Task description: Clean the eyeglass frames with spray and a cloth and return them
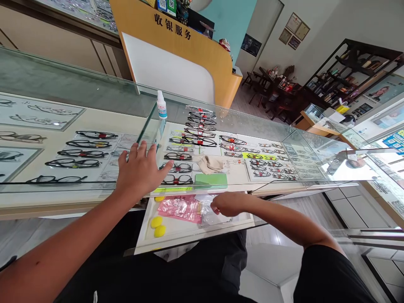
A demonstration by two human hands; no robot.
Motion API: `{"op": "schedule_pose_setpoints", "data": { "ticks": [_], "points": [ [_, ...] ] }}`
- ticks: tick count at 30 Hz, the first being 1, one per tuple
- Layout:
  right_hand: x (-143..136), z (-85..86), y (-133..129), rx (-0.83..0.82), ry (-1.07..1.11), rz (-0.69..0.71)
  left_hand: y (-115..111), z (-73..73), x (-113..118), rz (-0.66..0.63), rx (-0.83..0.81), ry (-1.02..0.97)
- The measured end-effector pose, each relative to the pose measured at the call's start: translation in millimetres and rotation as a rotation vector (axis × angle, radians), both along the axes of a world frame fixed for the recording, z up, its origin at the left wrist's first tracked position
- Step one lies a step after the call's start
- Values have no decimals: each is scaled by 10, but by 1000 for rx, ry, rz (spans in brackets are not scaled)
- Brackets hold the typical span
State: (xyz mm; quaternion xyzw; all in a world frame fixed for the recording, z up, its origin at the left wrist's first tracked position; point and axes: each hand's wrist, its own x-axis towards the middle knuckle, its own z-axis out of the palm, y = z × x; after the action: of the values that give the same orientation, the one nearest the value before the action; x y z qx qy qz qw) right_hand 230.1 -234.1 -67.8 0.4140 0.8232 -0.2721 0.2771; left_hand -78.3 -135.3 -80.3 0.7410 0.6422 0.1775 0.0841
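Observation:
My left hand (pixel 139 168) lies on the glass counter top with its fingers spread, holding nothing. Over the pulled-out drawer (pixel 145 240), my right hand (pixel 229 203) has its fingers curled closed against a clear plastic bag (pixel 206 216). Whether the fingers grip the bag is hidden. To its left in the drawer is a pink plastic bag (pixel 179 208) with printing. Several yellow round pieces (pixel 156 222) sit near the drawer's left side. A green box (pixel 211 181) and a crumpled beige cloth (pixel 212 164) are close to the counter's front edge.
A white spray bottle (pixel 162 105) stands on the glass. Dark-framed eyeglasses (pixel 200 130) form a column at the middle, with more rows left and right. A glass display case (pixel 268 130) runs across, and a wooden cashier desk (pixel 176 46) stands behind it.

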Motion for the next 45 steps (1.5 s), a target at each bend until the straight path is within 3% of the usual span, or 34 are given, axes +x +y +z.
{"op": "schedule_pose_setpoints", "data": {
  "ticks": [2, 5, 7, 9, 13, 15, 20, 34, 40, 45],
  "points": [
    [-51, 354, -96, 28, 131, 79, 0, -17, -1, 4, 2, -17],
    [32, 867, -6, 228, 258, 21, 8, -54, -7, 9, 4, -41],
    [180, 1095, 197, 381, 278, -56, 16, -73, -10, 5, 6, -41],
    [367, 1192, 467, 518, 249, -186, 22, -76, -7, -3, 7, -19],
    [720, 1079, 986, 755, 100, -401, 22, -48, 22, 22, -9, 39],
    [838, 954, 1167, 828, 26, -353, 19, -35, 36, 37, -18, 61],
    [962, 680, 1402, 819, -56, -334, 5, -21, 47, 28, 9, 85],
    [985, 400, 1567, 833, -21, -381, 52, -98, 28, 32, 40, 97],
    [927, 370, 1615, 830, 8, -392, 97, -154, 5, 31, 29, 114],
    [827, 454, 1524, 871, 23, -433, 120, -184, -14, 18, 29, 100]
  ]
}}
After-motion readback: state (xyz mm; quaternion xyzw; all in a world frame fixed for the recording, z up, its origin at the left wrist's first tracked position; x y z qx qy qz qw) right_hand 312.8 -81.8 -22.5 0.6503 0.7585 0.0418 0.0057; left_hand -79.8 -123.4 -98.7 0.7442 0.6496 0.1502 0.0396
